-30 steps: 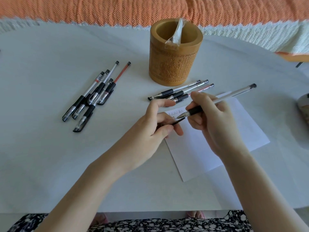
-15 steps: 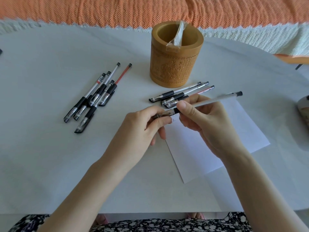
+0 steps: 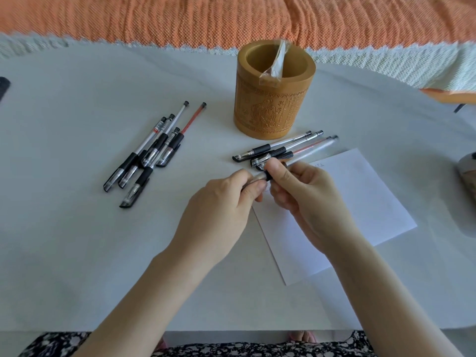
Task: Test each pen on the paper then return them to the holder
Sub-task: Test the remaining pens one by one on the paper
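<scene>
The cap (image 3: 257, 178), pinched by the left hand (image 3: 219, 210), should be pushed squarely onto the pen (image 3: 316, 148) gripped by curled fingers of the right hand (image 3: 306, 202).

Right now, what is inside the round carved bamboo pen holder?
A clear plastic wrapper sticks up past the rim of the holder. No pen shows above it. The wall hides the bottom.
</scene>
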`<state>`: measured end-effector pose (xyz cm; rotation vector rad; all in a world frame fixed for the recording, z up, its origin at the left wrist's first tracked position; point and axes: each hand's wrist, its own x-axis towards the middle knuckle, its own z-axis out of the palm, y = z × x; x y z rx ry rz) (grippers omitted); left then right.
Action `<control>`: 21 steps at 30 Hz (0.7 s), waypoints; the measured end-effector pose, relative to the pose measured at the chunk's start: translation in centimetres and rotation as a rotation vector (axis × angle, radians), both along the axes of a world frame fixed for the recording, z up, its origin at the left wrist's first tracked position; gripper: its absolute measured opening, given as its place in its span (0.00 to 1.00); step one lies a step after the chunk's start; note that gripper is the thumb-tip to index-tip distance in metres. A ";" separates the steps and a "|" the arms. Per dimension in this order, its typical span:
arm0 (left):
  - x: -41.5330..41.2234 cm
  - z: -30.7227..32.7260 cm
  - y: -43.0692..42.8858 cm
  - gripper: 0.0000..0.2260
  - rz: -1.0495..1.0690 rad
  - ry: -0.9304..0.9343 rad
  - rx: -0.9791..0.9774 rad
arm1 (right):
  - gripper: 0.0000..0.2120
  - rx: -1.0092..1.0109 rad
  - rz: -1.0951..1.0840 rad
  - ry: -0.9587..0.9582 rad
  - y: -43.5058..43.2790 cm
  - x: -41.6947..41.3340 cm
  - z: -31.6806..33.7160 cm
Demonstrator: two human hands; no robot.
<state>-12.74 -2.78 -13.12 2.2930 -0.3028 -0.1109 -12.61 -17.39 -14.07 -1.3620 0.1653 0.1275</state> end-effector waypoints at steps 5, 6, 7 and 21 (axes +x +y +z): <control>0.3 0.1 0.0 0.16 0.020 -0.064 0.105 | 0.12 -0.097 -0.063 0.012 -0.2 0.4 0.4; 0.4 0.1 0.1 0.17 0.030 -0.059 0.121 | 0.13 -0.157 -0.108 0.010 -0.5 0.6 0.4; 0.5 0.2 0.3 0.16 0.049 -0.062 0.126 | 0.13 -0.215 -0.156 0.010 -0.8 0.9 0.5; 3.7 -1.5 5.0 0.10 0.319 -0.305 0.321 | 0.12 -0.411 -0.231 0.076 -2.6 2.0 0.6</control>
